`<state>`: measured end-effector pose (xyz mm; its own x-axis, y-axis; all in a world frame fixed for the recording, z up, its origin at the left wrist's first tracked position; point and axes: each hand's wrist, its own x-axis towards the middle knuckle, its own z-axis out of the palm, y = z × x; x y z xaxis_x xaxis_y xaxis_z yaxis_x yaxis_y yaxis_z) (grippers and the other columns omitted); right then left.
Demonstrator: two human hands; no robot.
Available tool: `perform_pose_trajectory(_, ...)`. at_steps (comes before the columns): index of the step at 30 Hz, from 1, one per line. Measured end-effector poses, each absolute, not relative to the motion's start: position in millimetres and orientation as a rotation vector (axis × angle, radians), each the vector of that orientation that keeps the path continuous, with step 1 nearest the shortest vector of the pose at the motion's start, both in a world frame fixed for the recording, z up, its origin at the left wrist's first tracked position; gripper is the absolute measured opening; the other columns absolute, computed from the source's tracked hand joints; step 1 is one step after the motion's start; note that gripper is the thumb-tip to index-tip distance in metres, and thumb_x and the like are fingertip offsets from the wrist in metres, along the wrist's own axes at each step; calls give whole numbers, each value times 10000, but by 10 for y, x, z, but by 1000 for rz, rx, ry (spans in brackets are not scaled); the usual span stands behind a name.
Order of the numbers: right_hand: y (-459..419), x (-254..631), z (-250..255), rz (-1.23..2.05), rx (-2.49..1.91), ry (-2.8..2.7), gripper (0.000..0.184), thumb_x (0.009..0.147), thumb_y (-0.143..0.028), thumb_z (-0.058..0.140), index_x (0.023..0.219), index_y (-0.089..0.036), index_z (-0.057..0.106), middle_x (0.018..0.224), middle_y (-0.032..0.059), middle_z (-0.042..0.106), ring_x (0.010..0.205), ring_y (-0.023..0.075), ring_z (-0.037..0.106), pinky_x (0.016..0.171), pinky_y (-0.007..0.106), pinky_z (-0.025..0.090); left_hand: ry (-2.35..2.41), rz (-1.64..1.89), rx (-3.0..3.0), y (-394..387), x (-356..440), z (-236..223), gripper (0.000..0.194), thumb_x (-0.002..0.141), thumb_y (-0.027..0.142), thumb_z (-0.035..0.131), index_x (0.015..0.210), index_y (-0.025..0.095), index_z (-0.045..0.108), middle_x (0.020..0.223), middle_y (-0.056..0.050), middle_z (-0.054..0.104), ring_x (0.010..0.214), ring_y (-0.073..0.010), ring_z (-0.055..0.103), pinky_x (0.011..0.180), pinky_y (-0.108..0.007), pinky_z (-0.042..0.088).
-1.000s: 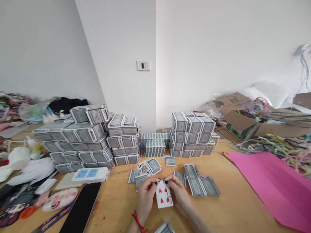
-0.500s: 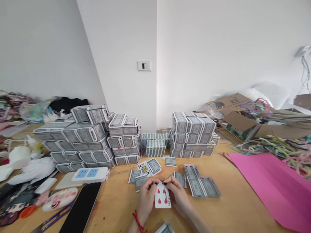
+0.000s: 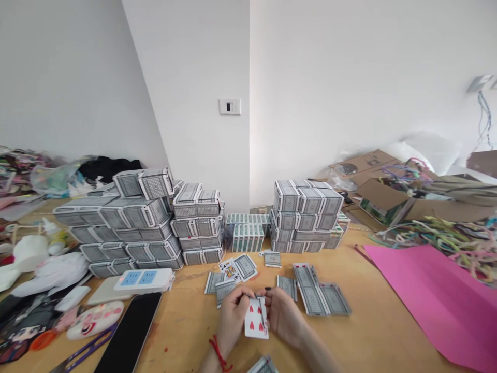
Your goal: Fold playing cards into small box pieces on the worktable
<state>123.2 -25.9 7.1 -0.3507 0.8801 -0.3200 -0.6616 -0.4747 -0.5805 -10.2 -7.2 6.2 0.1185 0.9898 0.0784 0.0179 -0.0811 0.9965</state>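
Observation:
Between my hands is a playing card [image 3: 252, 327] with red hearts, tilted face up above the table, its right edge bent into a narrow strip. My left hand [image 3: 234, 315] pinches its upper left part, thumb in front. My right hand [image 3: 286, 317] curls against the bent right edge near the top, its fingers partly hidden. Beyond the hands lie loose face-down cards [image 3: 225, 292] and a face-up king [image 3: 229, 269]. To the right are joined card pieces [image 3: 310, 292]. More card backs [image 3: 264, 366] show at the bottom edge.
Stacked blocks made of cards stand at left [image 3: 147, 223] and right [image 3: 306, 207], with green-and-white card boxes [image 3: 247, 237] between. A black phone [image 3: 130, 331], scissors [image 3: 87, 349] and a power strip [image 3: 143, 278] lie left. Pink paper [image 3: 419, 295] covers the right side.
The card has shifted slightly left and down and turned a little. My right thumb has lifted from the card's top edge, and the right hand has opened somewhat.

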Motion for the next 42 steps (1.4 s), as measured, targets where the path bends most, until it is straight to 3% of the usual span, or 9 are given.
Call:
perform_pose_trajectory(7, -268, 1257, -22, 1957, -800, -572, 212, 678, -295, 631, 599, -149, 499, 478, -25, 538, 426, 89, 498, 493, 231, 422, 1055, 1116, 1470, -91, -124, 96, 150, 636, 165, 446, 589, 176, 589, 580, 1, 566, 536, -128, 493, 516, -209, 379)
perform_pose_trajectory(11, -261, 1254, -47, 1931, -800, -609, 236, 619, -296, 696, 601, -143, 517, 458, -43, 513, 397, 69, 458, 450, 200, 380, 1061, 1084, 1510, -98, -122, 111, 158, 632, 156, 443, 582, 177, 591, 590, -10, 578, 551, -139, 507, 529, -217, 390)
perform_pose_trajectory(15, -255, 1195, -39, 1802, -810, -616, 281, 576, -322, 725, 570, -144, 508, 442, -60, 477, 379, 50, 401, 423, 183, 328, 1062, 1133, 1565, -86, -131, 134, 162, 650, 158, 459, 603, 185, 612, 658, -22, 598, 676, -170, 544, 645, -248, 419)
perform_pose_trajectory(18, -229, 1152, -69, 1677, -860, -655, 321, 569, -385, 715, 568, -147, 498, 442, -60, 467, 374, 51, 381, 406, 184, 305, 1049, 1167, 1532, -79, -140, 158, 181, 677, 183, 474, 722, 188, 649, 797, -41, 622, 788, -188, 553, 717, -269, 425)
perform_pose_trajectory(22, -176, 1138, -156, 1466, -1003, -759, 375, 593, -503, 645, 609, -156, 504, 435, -63, 450, 362, 61, 355, 377, 186, 266, 1036, 1127, 1312, -108, -97, 144, 322, 666, 205, 503, 970, 174, 603, 941, -57, 626, 786, -186, 571, 676, -264, 453)
perform_pose_trajectory(25, -170, 1132, -173, 1309, -1071, -869, 383, 612, -525, 614, 624, -152, 525, 483, -45, 475, 414, 79, 386, 413, 197, 299, 1053, 1182, 1196, -145, 1, 84, 250, 660, 257, 545, 882, 154, 596, 834, -42, 633, 776, -182, 571, 669, -249, 450)
perform_pose_trajectory(31, -225, 1059, -97, 1183, -1114, -958, 364, 662, -512, 574, 639, -149, 554, 532, -24, 497, 475, 98, 412, 460, 204, 328, 1192, 1313, 1065, -140, 126, -39, 235, 639, 377, 596, 621, 166, 493, 517, 51, 483, 475, -90, 456, 472, -188, 390)
perform_pose_trajectory(35, -241, 1032, -71, 1210, -1099, -958, 361, 648, -512, 588, 652, -152, 572, 532, -20, 514, 484, 108, 432, 483, 214, 344, 1241, 1340, 1024, -116, 86, -83, 262, 623, 391, 610, 578, 170, 476, 488, 63, 469, 440, -79, 428, 454, -185, 373)
perform_pose_trajectory(42, -225, 1082, -52, 1304, -977, -990, 305, 648, -468, 616, 704, -169, 594, 634, 5, 584, 570, 133, 484, 537, 223, 363, 1200, 1336, 933, -119, 65, -50, 236, 596, 375, 628, 612, 144, 585, 558, 15, 577, 481, -100, 495, 459, -193, 400)
